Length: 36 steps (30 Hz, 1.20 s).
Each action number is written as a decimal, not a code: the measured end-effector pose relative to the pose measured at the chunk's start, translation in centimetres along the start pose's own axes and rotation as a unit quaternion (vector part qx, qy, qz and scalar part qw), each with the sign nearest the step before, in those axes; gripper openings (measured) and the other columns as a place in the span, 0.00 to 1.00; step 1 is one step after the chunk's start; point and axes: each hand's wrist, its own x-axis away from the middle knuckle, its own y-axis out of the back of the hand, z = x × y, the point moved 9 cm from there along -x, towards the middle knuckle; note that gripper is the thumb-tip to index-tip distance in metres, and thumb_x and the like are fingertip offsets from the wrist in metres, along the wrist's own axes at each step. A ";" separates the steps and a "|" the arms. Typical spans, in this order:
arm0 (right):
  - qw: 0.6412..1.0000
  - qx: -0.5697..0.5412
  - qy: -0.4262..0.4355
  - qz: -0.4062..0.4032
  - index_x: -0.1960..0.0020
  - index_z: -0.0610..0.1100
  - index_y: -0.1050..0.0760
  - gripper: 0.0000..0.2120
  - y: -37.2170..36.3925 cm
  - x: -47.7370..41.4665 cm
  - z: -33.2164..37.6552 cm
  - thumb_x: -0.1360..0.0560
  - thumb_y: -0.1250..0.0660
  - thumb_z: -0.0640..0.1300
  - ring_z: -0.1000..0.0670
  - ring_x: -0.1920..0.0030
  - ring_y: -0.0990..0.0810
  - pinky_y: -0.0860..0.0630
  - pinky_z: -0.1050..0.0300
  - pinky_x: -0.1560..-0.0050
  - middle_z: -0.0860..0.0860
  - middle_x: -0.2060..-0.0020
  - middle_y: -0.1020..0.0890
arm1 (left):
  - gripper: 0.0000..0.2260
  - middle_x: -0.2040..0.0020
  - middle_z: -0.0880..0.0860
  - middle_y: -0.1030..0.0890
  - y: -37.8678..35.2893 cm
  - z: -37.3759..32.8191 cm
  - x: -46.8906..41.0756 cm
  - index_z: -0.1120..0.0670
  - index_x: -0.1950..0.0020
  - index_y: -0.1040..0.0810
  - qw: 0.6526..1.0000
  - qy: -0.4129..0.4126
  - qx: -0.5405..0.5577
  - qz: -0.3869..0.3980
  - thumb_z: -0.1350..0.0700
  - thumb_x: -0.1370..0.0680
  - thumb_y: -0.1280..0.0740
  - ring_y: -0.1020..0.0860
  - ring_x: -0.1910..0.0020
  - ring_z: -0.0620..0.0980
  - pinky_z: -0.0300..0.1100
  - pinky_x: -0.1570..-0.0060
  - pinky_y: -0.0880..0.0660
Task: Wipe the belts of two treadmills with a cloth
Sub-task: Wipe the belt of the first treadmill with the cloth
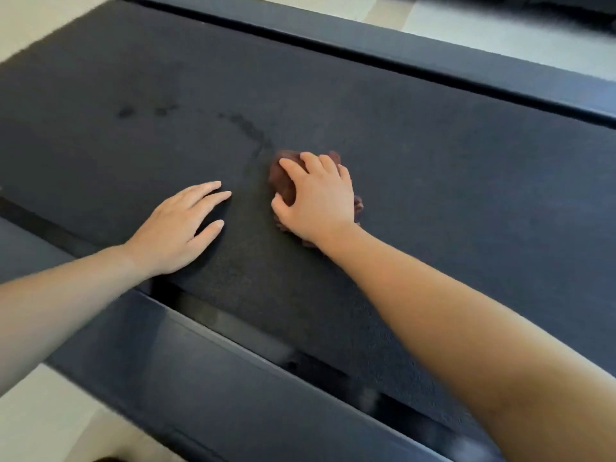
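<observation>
A dark, textured treadmill belt (416,168) fills most of the view, running from upper left to lower right. My right hand (316,195) grips a bunched dark red cloth (283,180) and presses it on the belt near the middle. Only parts of the cloth show around my fingers and wrist. My left hand (180,228) lies flat on the belt to the left of the cloth, fingers straight, holding nothing. A curved damp streak (248,128) and a few dark spots (126,112) mark the belt beyond the cloth.
Dark side rails border the belt: the near rail (200,378) runs below my arms, the far rail (433,58) along the top. Pale floor (43,425) shows at the lower left and floor (500,35) beyond the far rail.
</observation>
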 end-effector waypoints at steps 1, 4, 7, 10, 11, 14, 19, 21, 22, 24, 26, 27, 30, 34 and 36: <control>1.000 0.004 -0.017 0.003 0.33 0.51 0.30 0.25 -0.2 -1.0 -0.5 0.27 0.40 0.59 0.43 0.35 0.32 0.38 0.43 0.34 0.47 0.34 0.28 | 0.22 0.25 0.53 0.39 0.1 -0.3 -0.4 0.55 0.27 0.37 1.000 0.005 -0.007 0.010 0.52 0.21 0.41 0.41 0.27 0.52 0.47 0.28 0.44; 0.999 0.013 -0.034 0.009 0.33 0.49 0.32 0.24 -0.4 -1.0 -0.4 0.26 0.40 0.58 0.42 0.35 0.33 0.38 0.42 0.35 0.46 0.35 0.28 | 0.23 0.25 0.51 0.40 0.5 -1.7 -1.9 0.53 0.26 0.38 0.999 -0.018 -0.026 0.041 0.49 0.20 0.43 0.42 0.26 0.50 0.45 0.29 0.45; 1.000 0.005 0.001 0.005 0.34 0.50 0.32 0.24 -0.1 1.7 0.9 0.26 0.40 0.58 0.43 0.36 0.32 0.36 0.41 0.35 0.47 0.35 0.28 | 0.23 0.25 0.51 0.39 1.3 -2.6 -2.7 0.53 0.27 0.37 0.997 -0.056 -0.040 0.025 0.49 0.21 0.42 0.41 0.27 0.50 0.45 0.29 0.43; 0.998 0.005 0.021 -0.052 0.37 0.49 0.27 0.24 0.5 3.2 1.1 0.29 0.40 0.59 0.43 0.41 0.27 0.31 0.42 0.41 0.47 0.40 0.24 | 0.21 0.26 0.50 0.37 1.4 -1.0 -3.2 0.52 0.27 0.36 0.997 -0.068 -0.028 0.007 0.50 0.20 0.42 0.40 0.27 0.49 0.45 0.30 0.44; 0.998 0.004 0.016 -0.064 0.38 0.49 0.26 0.24 0.6 2.6 0.8 0.30 0.40 0.59 0.42 0.41 0.26 0.31 0.42 0.41 0.47 0.40 0.23 | 0.21 0.26 0.49 0.37 1.3 -0.2 -3.4 0.52 0.27 0.36 0.997 -0.075 -0.028 0.009 0.49 0.20 0.43 0.39 0.27 0.48 0.45 0.30 0.44; 0.998 0.014 -0.023 -0.054 0.36 0.50 0.26 0.25 -0.2 -1.6 -0.1 0.29 0.39 0.60 0.41 0.39 0.28 0.33 0.43 0.40 0.47 0.38 0.24 | 0.24 0.26 0.49 0.38 1.0 2.3 -4.6 0.52 0.27 0.37 0.995 -0.095 -0.027 0.024 0.45 0.22 0.47 0.40 0.27 0.48 0.48 0.29 0.43; 0.988 0.061 -0.133 -0.040 0.32 0.52 0.31 0.25 -1.2 -5.4 -1.3 0.26 0.40 0.60 0.42 0.35 0.31 0.36 0.43 0.37 0.47 0.34 0.28 | 0.27 0.24 0.49 0.41 0.0 4.3 -8.7 0.51 0.26 0.39 0.990 -0.135 -0.013 0.041 0.43 0.23 0.49 0.43 0.26 0.51 0.54 0.28 0.45; 0.987 0.062 -0.145 -0.042 0.33 0.51 0.30 0.24 -1.0 -4.1 -0.7 0.26 0.39 0.59 0.42 0.36 0.31 0.36 0.43 0.38 0.47 0.34 0.28 | 0.28 0.24 0.49 0.42 -0.4 4.1 -10.2 0.50 0.26 0.39 0.983 -0.175 -0.013 0.046 0.42 0.24 0.48 0.44 0.26 0.51 0.56 0.29 0.46; 0.986 0.059 -0.149 -0.044 0.33 0.51 0.30 0.25 -0.9 -3.0 -0.3 0.27 0.39 0.58 0.42 0.36 0.31 0.35 0.42 0.37 0.46 0.34 0.28 | 0.28 0.24 0.49 0.42 -0.5 4.0 -10.9 0.50 0.26 0.39 0.980 -0.192 -0.008 0.045 0.42 0.24 0.48 0.44 0.26 0.51 0.57 0.29 0.46; 0.984 0.054 -0.160 -0.050 0.32 0.50 0.29 0.26 -0.4 -0.6 0.7 0.28 0.38 0.57 0.42 0.35 0.30 0.35 0.41 0.36 0.45 0.34 0.27 | 0.25 0.24 0.48 0.42 -0.8 3.6 -12.4 0.49 0.26 0.39 0.976 -0.214 0.010 0.038 0.43 0.22 0.45 0.44 0.25 0.50 0.57 0.29 0.48; 0.982 0.052 -0.171 -0.058 0.32 0.49 0.28 0.26 0.0 0.8 1.4 0.28 0.36 0.56 0.42 0.35 0.29 0.34 0.42 0.35 0.45 0.35 0.26 | 0.24 0.25 0.48 0.41 -0.8 3.4 -13.8 0.49 0.26 0.38 0.977 -0.211 0.034 0.025 0.45 0.21 0.42 0.44 0.26 0.50 0.57 0.29 0.49; 0.981 0.050 -0.178 -0.059 0.32 0.49 0.27 0.26 0.1 0.7 1.4 0.28 0.35 0.56 0.42 0.35 0.29 0.34 0.42 0.35 0.45 0.35 0.26 | 0.24 0.25 0.48 0.40 -0.7 3.4 -14.6 0.49 0.26 0.38 0.978 -0.201 0.045 0.018 0.46 0.22 0.42 0.44 0.26 0.50 0.57 0.29 0.49; 0.977 0.049 -0.202 -0.053 0.32 0.51 0.27 0.26 -0.1 -1.0 0.4 0.29 0.34 0.57 0.43 0.35 0.29 0.35 0.45 0.35 0.47 0.35 0.26 | 0.25 0.25 0.49 0.38 -0.5 3.5 -16.8 0.51 0.27 0.37 0.980 -0.191 0.052 0.006 0.46 0.23 0.41 0.43 0.26 0.50 0.57 0.29 0.49; 0.977 0.060 -0.195 -0.067 0.33 0.52 0.28 0.26 -0.6 -5.4 -2.3 0.29 0.36 0.59 0.43 0.35 0.30 0.34 0.46 0.36 0.48 0.35 0.25 | 0.25 0.27 0.49 0.36 -0.3 4.2 -18.6 0.51 0.29 0.35 0.984 -0.166 0.060 -0.014 0.45 0.24 0.40 0.41 0.27 0.50 0.56 0.29 0.48; 0.976 0.066 -0.196 -0.069 0.33 0.52 0.28 0.26 -1.0 -8.3 -4.1 0.29 0.37 0.60 0.43 0.35 0.30 0.33 0.45 0.37 0.49 0.36 0.26 | 0.25 0.27 0.48 0.36 -0.4 4.3 -18.5 0.51 0.29 0.35 0.984 -0.167 0.056 -0.023 0.44 0.24 0.40 0.41 0.27 0.49 0.56 0.29 0.48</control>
